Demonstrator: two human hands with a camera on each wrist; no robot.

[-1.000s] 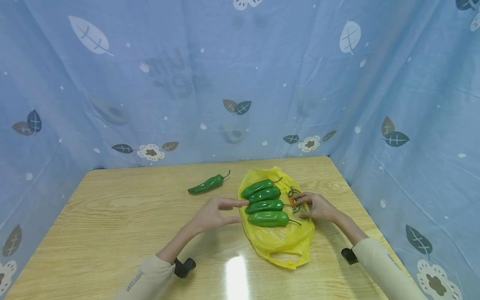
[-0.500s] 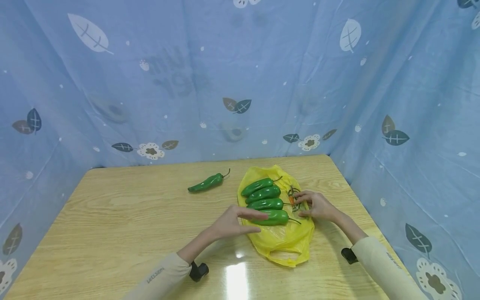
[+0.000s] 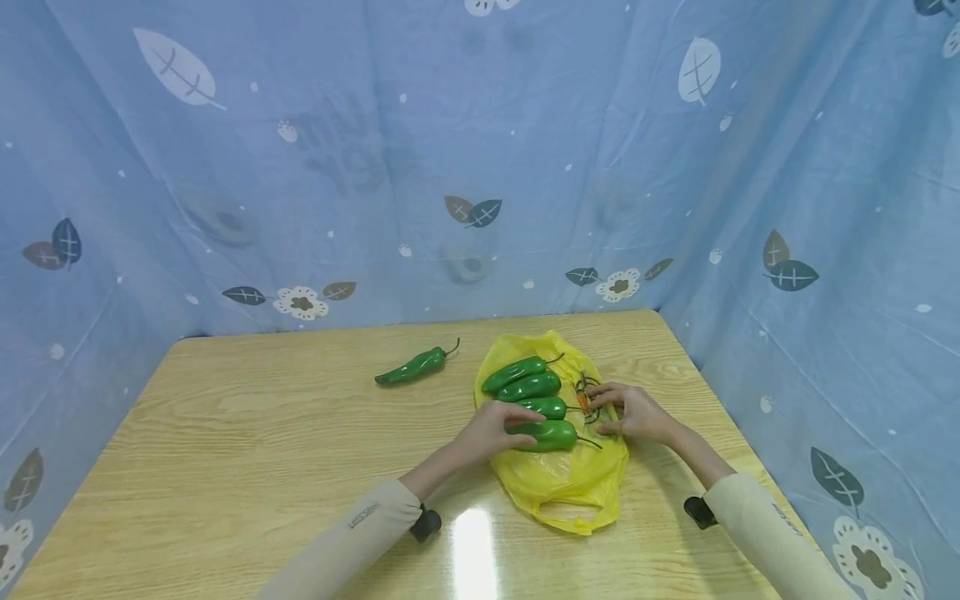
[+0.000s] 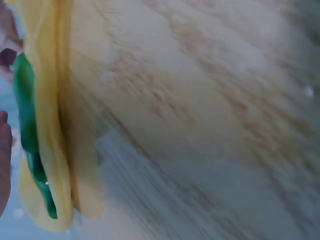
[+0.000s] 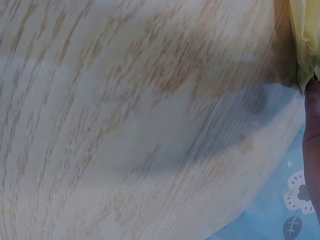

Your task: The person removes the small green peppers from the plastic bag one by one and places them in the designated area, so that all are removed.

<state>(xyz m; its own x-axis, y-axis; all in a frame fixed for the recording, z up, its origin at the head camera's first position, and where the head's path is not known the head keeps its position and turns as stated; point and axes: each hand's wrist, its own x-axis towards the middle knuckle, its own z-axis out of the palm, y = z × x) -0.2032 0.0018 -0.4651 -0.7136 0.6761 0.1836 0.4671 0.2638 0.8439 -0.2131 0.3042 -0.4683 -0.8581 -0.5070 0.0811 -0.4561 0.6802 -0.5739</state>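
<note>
A yellow plastic bag lies flat on the table with several glossy green peppers in a row on it. My left hand is over the left end of the nearest green pepper, thumb and fingers spread apart across it and hiding that end. The left wrist view shows a green pepper on the bag, with part of a hand at the left edge. My right hand rests at the bag's right side, by a dark and orange patch. In the right wrist view a finger touches the bag.
One more green pepper lies on the wooden table, left of the bag. A blue patterned curtain surrounds the table at the back and sides.
My left hand has moved rightward from the peppers' left side to over the nearest one, its fingers now curving lower. My right hand and the peppers have stayed in place.
</note>
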